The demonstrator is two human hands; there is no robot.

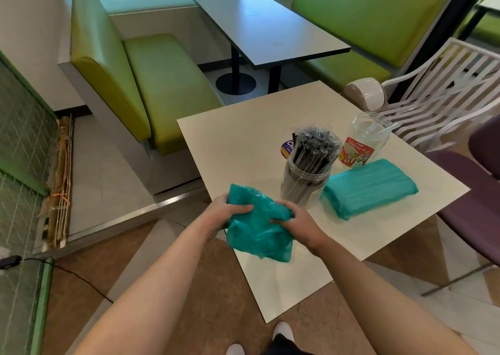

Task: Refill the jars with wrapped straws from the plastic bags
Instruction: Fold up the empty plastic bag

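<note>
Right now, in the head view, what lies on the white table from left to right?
Crumpled teal plastic bag held in both hands, jar packed with black wrapped straws, flat teal plastic bag.

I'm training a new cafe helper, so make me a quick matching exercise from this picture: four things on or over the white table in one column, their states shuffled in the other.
Things:
1. crumpled teal bag
2. flat teal bag
3. near jar
4. far jar

States:
A. packed with dark wrapped straws
B. gripped by left hand and right hand
C. nearly empty, red label
D. lying full on the table

Pairs: 1-B, 2-D, 3-A, 4-C
</note>
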